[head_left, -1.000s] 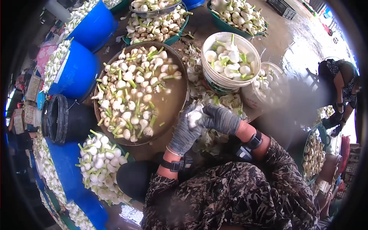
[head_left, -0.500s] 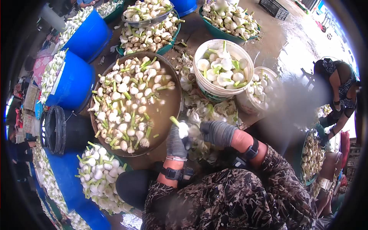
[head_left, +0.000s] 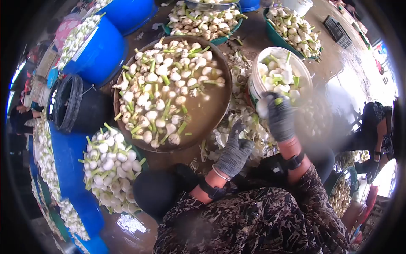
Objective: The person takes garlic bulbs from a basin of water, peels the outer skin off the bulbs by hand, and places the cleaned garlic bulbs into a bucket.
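My right hand point(head_left: 281, 120), in a grey glove, is closed around a garlic bulb point(head_left: 262, 107) at the near side of the white bucket point(head_left: 253, 89). A short green stem shows by its fingers. Peeled white bulbs with green stems fill much of that bucket. My left hand point(head_left: 235, 155), gloved alike, holds nothing; its index finger points forward and its thumb stands apart. Beneath both hands lies a heap of loose garlic skins point(head_left: 258, 134). To the left, a wide brown basin point(head_left: 229, 91) contains muddy water and many stemmed bulbs.
A mound of cleaned garlic point(head_left: 111, 169) sits at lower left, beside a black bucket point(head_left: 69, 103) and blue tubs point(head_left: 99, 57). Green basins of garlic point(head_left: 277, 36) stand farther back, near a black crate point(head_left: 337, 31). Another person point(head_left: 378, 135) works at right. A blur covers part of the view.
My right hand has moved away from the left, carrying the garlic bulb to the white bucket. My left hand has let go and opened. The view has shifted.
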The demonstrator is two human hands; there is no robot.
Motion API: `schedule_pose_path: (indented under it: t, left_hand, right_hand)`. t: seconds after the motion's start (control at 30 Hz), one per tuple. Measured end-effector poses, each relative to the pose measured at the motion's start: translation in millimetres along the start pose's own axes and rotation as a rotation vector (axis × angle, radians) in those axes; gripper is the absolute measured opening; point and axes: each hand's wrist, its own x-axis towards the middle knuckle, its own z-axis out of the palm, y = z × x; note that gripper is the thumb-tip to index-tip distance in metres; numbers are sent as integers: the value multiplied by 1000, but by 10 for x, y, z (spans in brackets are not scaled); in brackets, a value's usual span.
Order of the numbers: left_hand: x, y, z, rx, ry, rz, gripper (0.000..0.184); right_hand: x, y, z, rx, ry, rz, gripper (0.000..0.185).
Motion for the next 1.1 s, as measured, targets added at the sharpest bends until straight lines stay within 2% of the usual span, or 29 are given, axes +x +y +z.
schedule_pose_path:
  t: [0.03, 0.07, 0.1, 0.13, 0.17, 0.2, 0.23, 0.27, 0.3, 0.33, 0.4, 0.47, 0.5, 0.57, 0.6, 0.63, 0.67, 0.73, 0.77, 0.8, 0.83, 0.87, 0.9, 0.93, 1.0, 1.03, 1.1]
  left_hand:
    - [0, 2, -38, -54, 36, -42, 48]
    - [-21, 61, -102, -60, 54, -46, 48]
    - [-43, 141, -163, -163, 150, 38, 43]
    - [-46, 190, -229, -264, 243, 125, 40]
    - [-57, 148, -277, -205, 325, 153, 35]
    - [-90, 132, -323, -201, 338, 157, 35]
    - [-117, 152, -387, -240, 357, 155, 32]
    - [-127, 185, -469, -271, 382, 167, 30]
    - [-128, 211, -479, -309, 456, 186, 27]
    - [-131, 171, -523, -354, 477, 226, 25]
    - [-156, 247, -616, -326, 515, 135, 25]
    - [-144, 208, -676, -384, 541, 137, 25]
    - [-140, 171, -703, -436, 552, 138, 25]
    - [-150, 125, -738, -520, 576, 61, 25]
    - [-144, 107, -745, -594, 603, 0, 25]
    - [-120, 85, -743, -690, 617, -32, 26]
    - [-85, -88, -777, -548, 621, -57, 31]
    - [-53, -157, -798, -859, 557, -250, 35]
    - [-22, -154, -810, -1038, 490, -355, 43]
    - [-17, -205, -753, -1024, 450, -307, 52]
    - [1, -137, -711, -1134, 320, -332, 52]
    - [13, -70, -680, -1240, 189, -360, 52]
    - [46, -174, -668, -1329, 17, -321, 43]
    - [56, -161, -589, -1322, -7, -338, 43]
    - [72, -125, -454, -1052, 90, -175, 34]
    - [59, -97, -412, -1015, 101, -150, 34]
    - [76, -42, -318, -902, 132, -113, 34]
  right_hand:
    - [217, -41, -59, -276, 204, -228, 21]
    - [324, -131, -16, -404, 296, -354, 21]
    - [433, -220, 26, -539, 408, -469, 21]
    - [467, -306, 165, -535, 340, -467, 23]
    - [488, -378, 303, -531, 273, -465, 24]
    - [453, -225, 595, -316, -18, -335, 28]
    - [423, -340, 830, -360, -319, -290, 31]
    - [349, -330, 1146, -355, -497, -234, 38]
    - [306, 17, 1637, -355, -675, -179, 44]
    - [202, 54, 2006, -478, -723, -106, 46]
    - [38, 126, 2519, -572, -682, -206, 47]
    - [-66, 73, 2751, -519, -809, 75, 40]
    - [-94, 102, 2757, -526, -815, 90, 40]
    - [-97, 277, 2748, -349, -820, 172, 33]
    - [-68, 611, 2745, -169, -839, 83, 25]
    - [-37, 809, 2595, -442, -665, -526, 24]
    - [-10, 622, 2299, -210, -769, -274, 23]
    - [53, 197, 1685, 290, -782, 279, 22]
    - [12, 145, 1424, 296, -747, 219, 22]
    - [-20, 160, 1203, 299, -709, 160, 21]
    - [-55, 182, 1034, 287, -682, 173, 21]
    - [-100, 201, 886, 282, -702, 86, 21]
    - [-146, 209, 758, 279, -721, -4, 21]
    - [-192, 104, 643, 368, -719, 87, 22]
    - [-279, 171, 597, 327, -548, -19, 22]
    - [-307, 94, 537, 329, -529, -15, 22]
    - [-337, -161, 364, 163, -263, -9, 19]
